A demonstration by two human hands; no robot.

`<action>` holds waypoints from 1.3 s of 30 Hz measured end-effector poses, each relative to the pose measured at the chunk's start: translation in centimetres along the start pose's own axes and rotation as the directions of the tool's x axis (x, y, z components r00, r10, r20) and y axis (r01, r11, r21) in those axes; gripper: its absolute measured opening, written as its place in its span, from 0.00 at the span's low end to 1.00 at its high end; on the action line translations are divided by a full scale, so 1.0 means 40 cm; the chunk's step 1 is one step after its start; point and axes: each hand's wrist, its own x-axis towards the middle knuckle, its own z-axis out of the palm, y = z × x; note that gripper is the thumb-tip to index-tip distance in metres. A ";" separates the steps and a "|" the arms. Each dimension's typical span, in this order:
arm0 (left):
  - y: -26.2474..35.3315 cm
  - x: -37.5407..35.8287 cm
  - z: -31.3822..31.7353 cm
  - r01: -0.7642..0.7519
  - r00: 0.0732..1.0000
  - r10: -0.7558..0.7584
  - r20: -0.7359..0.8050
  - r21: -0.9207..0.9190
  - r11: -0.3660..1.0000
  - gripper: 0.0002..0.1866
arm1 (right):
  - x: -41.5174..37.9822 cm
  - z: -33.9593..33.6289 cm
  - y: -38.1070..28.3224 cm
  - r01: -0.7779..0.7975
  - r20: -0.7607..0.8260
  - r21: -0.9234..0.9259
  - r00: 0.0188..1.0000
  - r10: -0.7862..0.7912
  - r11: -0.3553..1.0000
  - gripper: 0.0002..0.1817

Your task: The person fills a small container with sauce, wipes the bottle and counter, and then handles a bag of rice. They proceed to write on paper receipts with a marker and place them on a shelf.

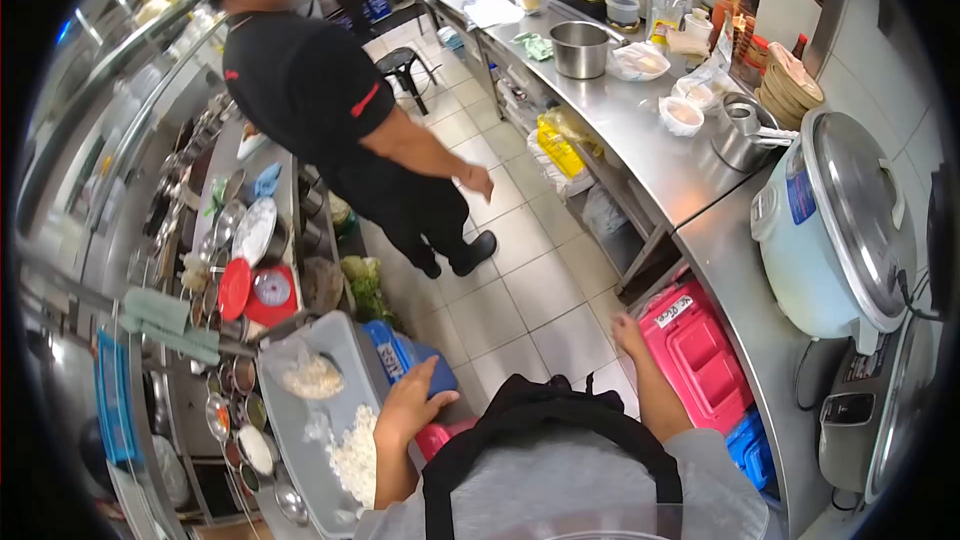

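Observation:
My left hand (414, 402) is over the edge of a grey plastic tub (372, 360), with its fingers spread and nothing in them. Inside that tub are a heap of white rice-like food (355, 460) and a clear bag (308, 372) of pale contents. A blue container (425, 352) stands close beyond my left fingertips. On the other side, my right hand (630, 336) hangs beside a red plastic lid (695, 355) with a white label, its fingers loosely extended and holding nothing that shows.
A person in black (310, 90) stands ahead on the tiled floor (540, 290). Along the right runs a steel counter (640, 145) with a steel pot (580, 48) and a large rice cooker (830, 230). A black stool (402, 65) stands farther back. At left sits a red scale (272, 292).

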 end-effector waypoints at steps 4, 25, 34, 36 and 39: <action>0.060 0.207 -0.061 -0.135 0.991 0.135 0.005 -0.049 0.990 0.34 | 0.137 0.079 -0.272 0.215 0.085 0.074 0.972 -0.221 0.974 0.12; 0.098 0.974 -0.227 -0.451 0.803 0.535 0.263 -0.318 0.834 0.32 | 0.450 0.045 -0.570 -0.153 0.088 0.406 0.988 0.128 0.901 0.12; 0.211 1.181 -0.287 -0.246 0.920 0.302 0.251 -0.231 0.941 0.34 | 0.715 0.049 -0.849 -0.039 0.549 -0.099 0.831 0.088 0.994 0.16; 0.249 1.218 -0.313 -0.221 0.934 0.279 0.224 -0.252 0.942 0.32 | 0.758 0.013 -0.951 -0.012 0.595 -0.067 0.802 0.050 0.998 0.17; 0.288 1.262 -0.339 -0.205 0.951 0.260 0.167 -0.289 0.935 0.30 | 0.850 -0.027 -1.034 -0.008 0.674 -0.003 0.738 0.008 1.000 0.18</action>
